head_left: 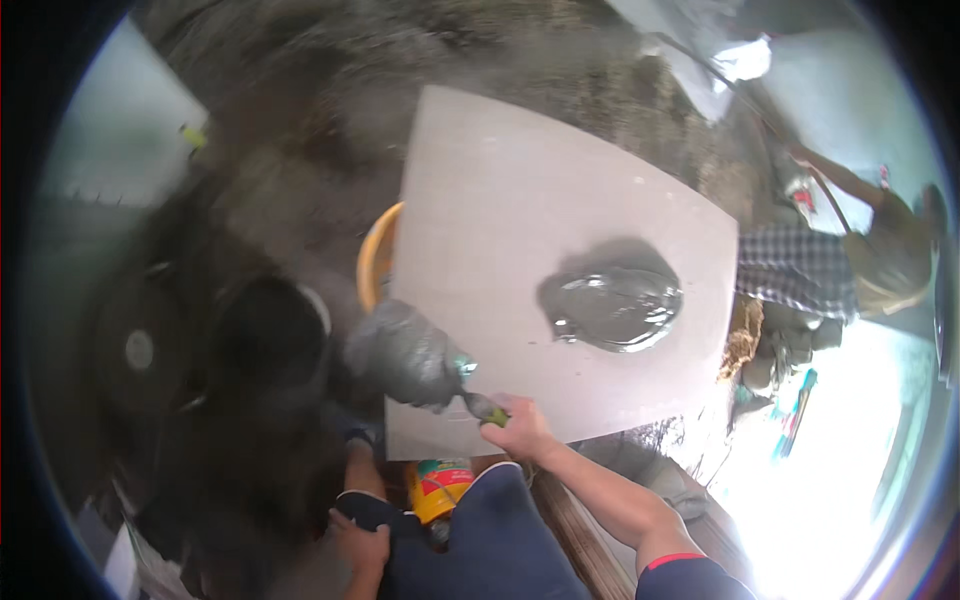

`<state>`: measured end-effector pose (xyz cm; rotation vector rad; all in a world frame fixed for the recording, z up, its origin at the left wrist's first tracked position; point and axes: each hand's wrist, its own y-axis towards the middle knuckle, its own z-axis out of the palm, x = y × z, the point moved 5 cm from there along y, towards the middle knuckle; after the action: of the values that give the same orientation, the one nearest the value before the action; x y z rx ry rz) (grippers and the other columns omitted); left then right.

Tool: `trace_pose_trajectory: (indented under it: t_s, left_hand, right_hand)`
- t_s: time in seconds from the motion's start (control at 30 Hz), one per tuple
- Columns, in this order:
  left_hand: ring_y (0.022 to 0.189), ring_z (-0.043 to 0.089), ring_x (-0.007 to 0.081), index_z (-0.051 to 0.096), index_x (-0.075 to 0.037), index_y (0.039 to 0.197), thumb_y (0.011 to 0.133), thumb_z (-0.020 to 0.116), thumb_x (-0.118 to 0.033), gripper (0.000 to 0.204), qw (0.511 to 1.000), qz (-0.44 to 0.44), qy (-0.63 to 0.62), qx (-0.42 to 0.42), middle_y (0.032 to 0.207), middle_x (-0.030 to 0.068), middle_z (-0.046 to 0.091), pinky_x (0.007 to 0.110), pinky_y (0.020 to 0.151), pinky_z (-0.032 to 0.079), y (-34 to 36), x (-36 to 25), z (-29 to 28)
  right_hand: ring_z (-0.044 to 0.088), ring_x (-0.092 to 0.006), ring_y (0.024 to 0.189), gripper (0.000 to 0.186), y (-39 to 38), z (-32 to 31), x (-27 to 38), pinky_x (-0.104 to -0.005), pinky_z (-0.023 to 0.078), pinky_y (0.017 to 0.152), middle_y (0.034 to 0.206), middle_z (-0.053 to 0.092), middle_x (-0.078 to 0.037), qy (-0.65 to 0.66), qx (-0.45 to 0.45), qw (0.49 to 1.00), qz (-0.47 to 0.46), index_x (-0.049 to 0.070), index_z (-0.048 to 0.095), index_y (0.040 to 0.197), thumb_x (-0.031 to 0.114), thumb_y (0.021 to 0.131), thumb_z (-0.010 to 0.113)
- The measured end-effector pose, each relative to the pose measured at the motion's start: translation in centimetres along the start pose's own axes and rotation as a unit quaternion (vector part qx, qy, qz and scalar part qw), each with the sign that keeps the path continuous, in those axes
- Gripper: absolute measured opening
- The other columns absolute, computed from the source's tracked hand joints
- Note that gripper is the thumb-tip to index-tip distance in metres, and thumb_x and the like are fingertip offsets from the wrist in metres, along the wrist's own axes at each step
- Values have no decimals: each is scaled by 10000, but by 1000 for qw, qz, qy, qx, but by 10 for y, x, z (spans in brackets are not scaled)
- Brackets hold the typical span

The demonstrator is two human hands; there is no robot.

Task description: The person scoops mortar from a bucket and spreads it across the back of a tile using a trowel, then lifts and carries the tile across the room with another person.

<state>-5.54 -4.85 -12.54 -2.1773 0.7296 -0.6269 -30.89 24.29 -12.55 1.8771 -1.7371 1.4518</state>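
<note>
Dark shorts (500, 545) sit lower-centre; our right hand (522, 430) grasps the trowel handle (496, 416), the best hold for likely heavy, slippery grey paste (405, 352); our left hand's (362, 546) grip we cannot tell.

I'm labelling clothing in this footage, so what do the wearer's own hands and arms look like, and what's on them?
Both the right hand and the left hand are bare, without gloves. The right arm wears a short dark navy sleeve with a bright red edge. No left sleeve shows in view.
</note>
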Motion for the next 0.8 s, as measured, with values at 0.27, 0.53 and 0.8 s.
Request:
trace_pose_trajectory:
  t_s: [0.27,0.53,0.8]
  left_hand:
    - [1169,539,446,145,69,1500,669,739,-334,1098,998,5,53,-21,1355,307,446,485,1003,453,-18,-31,14]
    - [1259,493,425,72,137,1478,801,714,-471,1113,997,-18,70,-8,1400,312,436,468,1046,426,-62,-76,-16]
    - [1272,467,454,39,133,1482,824,689,-476,1107,997,18,25,65,1432,336,393,468,1058,409,-78,-118,10]
  right_hand:
    - [645,-354,820,357,-109,-235,-164,-446,515,696,917,643,-156,-405,-253,870,121,78,654,1046,224,721,686]
    - [652,-334,763,356,-149,-324,-229,-467,509,697,915,649,-145,-253,-434,842,197,25,601,1095,310,885,639]
    - [542,-125,499,496,-80,-255,-292,-296,459,434,649,486,-10,421,-280,774,381,43,541,920,524,997,444]
